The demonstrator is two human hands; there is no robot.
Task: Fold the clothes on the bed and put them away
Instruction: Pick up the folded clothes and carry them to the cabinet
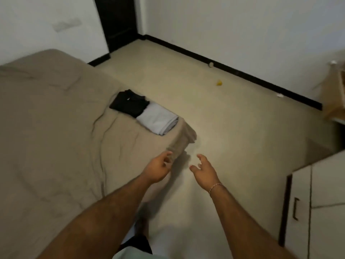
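Two folded garments lie side by side near the corner of the bed (52,128), which has a tan sheet: a black one (129,102) and a pale grey one (157,118). My left hand (158,168) is stretched out at the bed's corner, fingers loosely curled, holding nothing. My right hand (204,170) reaches forward over the floor just right of the corner, fingers spread and empty. Both hands are short of the folded clothes. The picture is blurred by motion.
A white cabinet (321,202) with a dark handle stands at the right. A cardboard box (336,94) sits by the right wall. Small bits of litter, one yellow (219,83), lie on the beige floor. A dark door (117,21) is at the back.
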